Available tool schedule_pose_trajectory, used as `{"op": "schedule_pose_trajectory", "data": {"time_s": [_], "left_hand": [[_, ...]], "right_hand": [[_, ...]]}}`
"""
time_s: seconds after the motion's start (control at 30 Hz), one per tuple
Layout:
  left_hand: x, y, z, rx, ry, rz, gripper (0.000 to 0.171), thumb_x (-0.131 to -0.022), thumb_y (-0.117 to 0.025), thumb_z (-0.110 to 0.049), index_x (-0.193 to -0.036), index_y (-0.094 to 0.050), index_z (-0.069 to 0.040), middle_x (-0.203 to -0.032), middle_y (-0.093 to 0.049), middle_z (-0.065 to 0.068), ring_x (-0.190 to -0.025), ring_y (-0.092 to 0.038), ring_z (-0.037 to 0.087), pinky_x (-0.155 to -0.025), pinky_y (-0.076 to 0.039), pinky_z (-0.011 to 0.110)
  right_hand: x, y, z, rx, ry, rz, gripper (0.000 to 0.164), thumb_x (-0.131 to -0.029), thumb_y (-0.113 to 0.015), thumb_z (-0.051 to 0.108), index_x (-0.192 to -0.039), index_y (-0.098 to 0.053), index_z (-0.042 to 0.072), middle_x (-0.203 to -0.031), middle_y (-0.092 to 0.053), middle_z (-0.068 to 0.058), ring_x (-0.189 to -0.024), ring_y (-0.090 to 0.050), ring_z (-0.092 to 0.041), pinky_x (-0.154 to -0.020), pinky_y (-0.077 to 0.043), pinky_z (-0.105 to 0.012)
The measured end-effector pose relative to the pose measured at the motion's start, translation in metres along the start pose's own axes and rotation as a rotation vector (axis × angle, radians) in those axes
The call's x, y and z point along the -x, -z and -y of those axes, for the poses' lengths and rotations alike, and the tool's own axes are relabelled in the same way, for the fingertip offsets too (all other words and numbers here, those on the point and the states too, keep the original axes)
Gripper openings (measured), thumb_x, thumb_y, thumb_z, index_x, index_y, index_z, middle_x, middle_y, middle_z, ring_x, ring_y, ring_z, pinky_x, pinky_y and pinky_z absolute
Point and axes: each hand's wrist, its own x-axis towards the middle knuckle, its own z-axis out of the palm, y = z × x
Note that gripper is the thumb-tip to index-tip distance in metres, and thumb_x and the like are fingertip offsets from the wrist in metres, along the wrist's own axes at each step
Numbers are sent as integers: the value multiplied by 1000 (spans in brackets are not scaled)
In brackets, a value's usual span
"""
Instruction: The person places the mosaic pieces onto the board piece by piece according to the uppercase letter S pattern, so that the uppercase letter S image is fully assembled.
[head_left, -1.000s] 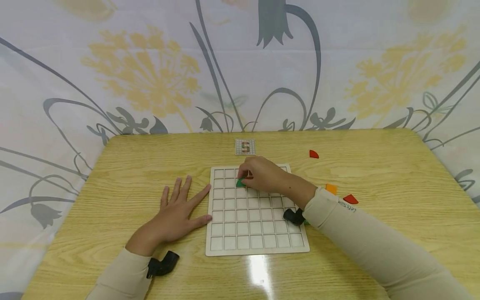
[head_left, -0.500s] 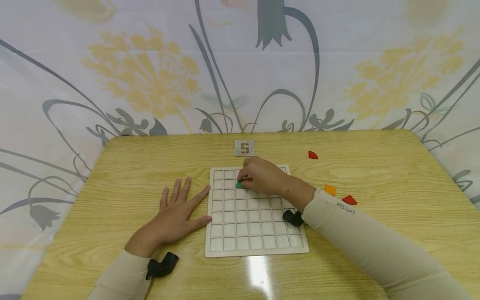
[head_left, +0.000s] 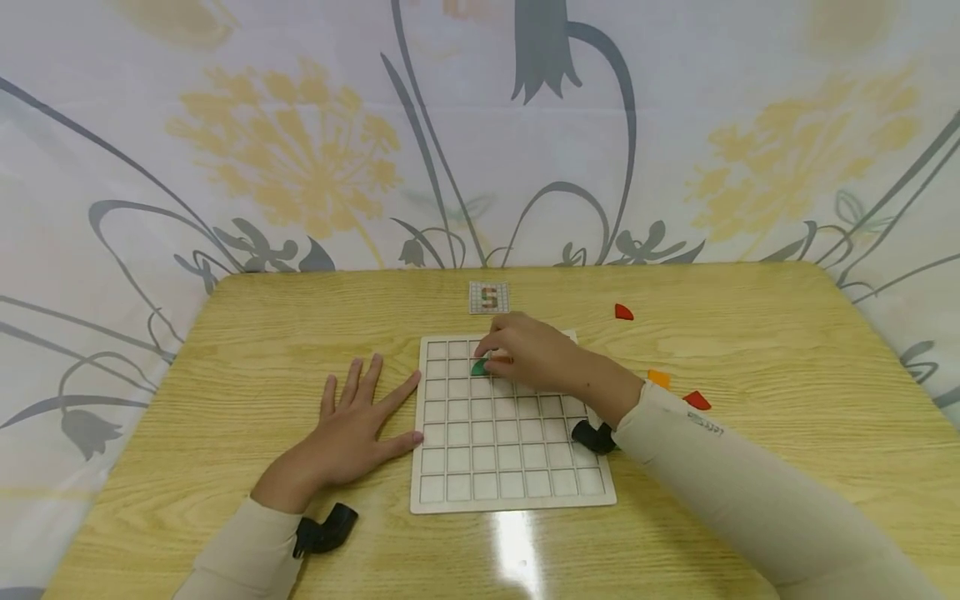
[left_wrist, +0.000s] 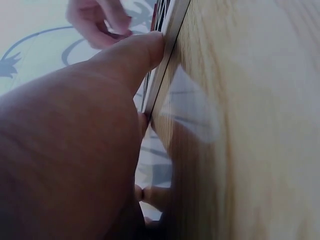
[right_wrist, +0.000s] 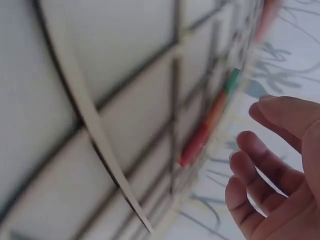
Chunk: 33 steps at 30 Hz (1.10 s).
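Note:
A pale square grid board (head_left: 517,507) lies on the wooden table. My left hand (head_left: 347,437) rests flat with fingers spread, thumb and index fingertips at the board's left edge. In the left wrist view the thumb (left_wrist: 142,47) presses against that edge. Over the board's upper rows is my right hand (head_left: 536,354), thumb and index fingertips at a green quarter-round tile (head_left: 477,367) in a cell. From the right wrist side, green (right_wrist: 232,81), orange (right_wrist: 216,111) and red tiles (right_wrist: 195,145) line up on the board, and the loosely bent fingers show a gap from them.
Behind the board lies a small pattern card (head_left: 489,297) with an S on a grid. To the right are a red quarter-round tile (head_left: 623,312), an orange square tile (head_left: 659,379) and another red tile (head_left: 697,401). A patterned curtain (head_left: 480,133) hangs behind the table.
The right thumb and index finger have parted a little at the green tile, and more of it shows. The right forearm has shifted slightly right. My left hand keeps its place.

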Motion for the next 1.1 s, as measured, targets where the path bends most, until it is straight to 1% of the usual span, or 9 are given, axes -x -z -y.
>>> {"op": "schedule_pose_trajectory", "data": {"time_s": [0.13, 0.33, 0.47, 0.57, 0.63, 0.73, 0.9, 1.0, 1.1], "left_hand": [[-1, 0, 1, 5, 3, 7, 77, -95, -52, -65, -160, -19, -38, -168, 11, 17, -153, 18, 43, -115, 17, 67], [-3, 0, 1, 4, -3, 10, 78, -95, -51, -66, -160, -19, -37, -168, 11, 17, -153, 18, 43, -115, 18, 67], [-3, 0, 1, 9, -6, 11, 78, -95, -53, -65, -160, -21, -36, -168, 10, 18, -153, 18, 44, -115, 17, 67], [-2, -1, 0, 8, -9, 6, 77, -95, -53, -65, -160, -22, -36, -168, 9, 19, -153, 17, 44, -115, 17, 67], [-2, -2, 0, 8, -12, 2, 77, -95, -52, -65, -160, -22, -36, -168, 8, 19, -153, 16, 45, -115, 17, 68], [0, -3, 0, 11, -13, -1, 77, -95, -52, -66, -160, -22, -37, -168, 8, 18, -153, 17, 44, -115, 16, 68], [2, -1, 2, 5, -14, -13, 78, -95, -51, -67, -160, -20, -38, -168, 9, 18, -153, 17, 44, -115, 16, 68], [2, -1, 2, -7, -15, -11, 78, -94, -50, -68, -160, -19, -38, -168, 9, 18, -153, 16, 45, -115, 16, 68], [2, 0, 2, -15, -11, -8, 78, -94, -49, -69, -160, -19, -39, -168, 9, 18, -153, 16, 45, -115, 16, 68]], "right_hand": [[16, 14, -2, -38, -5, -61, 22, -97, -68, 20, -116, -75, 12, -114, -66, -5, -107, -60, -23, -89, -53, -38], [46, 31, -10, -92, -37, -233, 21, -96, -68, 17, -115, -75, 11, -109, -65, -4, -106, -59, -23, -90, -52, -40], [62, 33, -12, -117, -1, -410, 17, -94, -70, 10, -109, -77, 10, -106, -67, -5, -103, -60, -23, -84, -53, -39], [72, 31, -14, -120, 49, -544, 16, -90, -72, 3, -104, -78, 9, -104, -68, -5, -97, -61, -20, -74, -53, -32], [78, 29, -15, -120, 65, -596, 18, -88, -73, 0, -102, -78, 10, -102, -68, -4, -93, -60, -17, -69, -51, -26], [88, 27, -16, -120, 60, -625, 21, -87, -73, -2, -102, -78, 12, -101, -68, -2, -91, -59, -15, -67, -49, -24], [101, 28, -19, -122, 46, -630, 22, -86, -74, -2, -103, -78, 11, -100, -68, -1, -89, -61, -13, -71, -48, -18], [109, 29, -27, -130, 23, -598, 22, -87, -74, -2, -104, -77, 10, -97, -67, 1, -83, -57, -9, -70, -49, -19], [115, 31, -35, -141, -12, -517, 20, -88, -73, 0, -105, -77, 10, -97, -68, 1, -79, -55, -7, -68, -51, -25]]}}
